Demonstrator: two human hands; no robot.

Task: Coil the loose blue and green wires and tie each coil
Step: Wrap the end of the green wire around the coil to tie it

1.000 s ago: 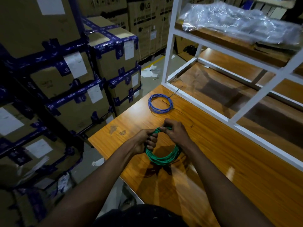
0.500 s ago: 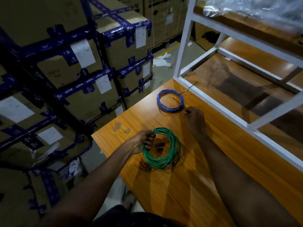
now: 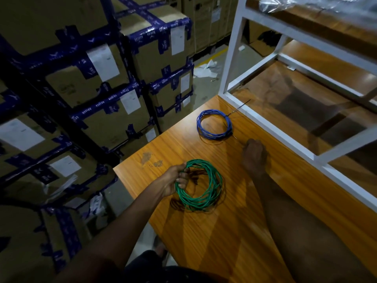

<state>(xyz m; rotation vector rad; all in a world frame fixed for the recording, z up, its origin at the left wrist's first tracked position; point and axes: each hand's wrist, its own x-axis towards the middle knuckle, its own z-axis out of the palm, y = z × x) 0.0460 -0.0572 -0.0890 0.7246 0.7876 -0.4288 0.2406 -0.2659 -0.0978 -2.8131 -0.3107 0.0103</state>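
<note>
The green wire coil (image 3: 201,185) lies on the wooden table (image 3: 234,231), and my left hand (image 3: 175,180) grips its left side. The blue wire coil (image 3: 214,124) lies flat farther back, near the table's far corner, with a thin black tie on it. My right hand (image 3: 255,155) rests knuckles-up on the table just right of and below the blue coil. Its fingertips point down at the end of a thin black tie (image 3: 235,137). The fingers are hidden under the hand, so a hold on the tie is unclear.
A white metal shelf frame (image 3: 271,127) stands on the table's right half, close to my right hand. Another thin black tie (image 3: 239,107) lies against its rail. Stacked cardboard boxes (image 3: 114,82) with blue tape fill the left, past the table's edge.
My right hand let go of the green coil and reached forward to the table beside the blue coil. The green coil now lies flat, held only by my left hand.
</note>
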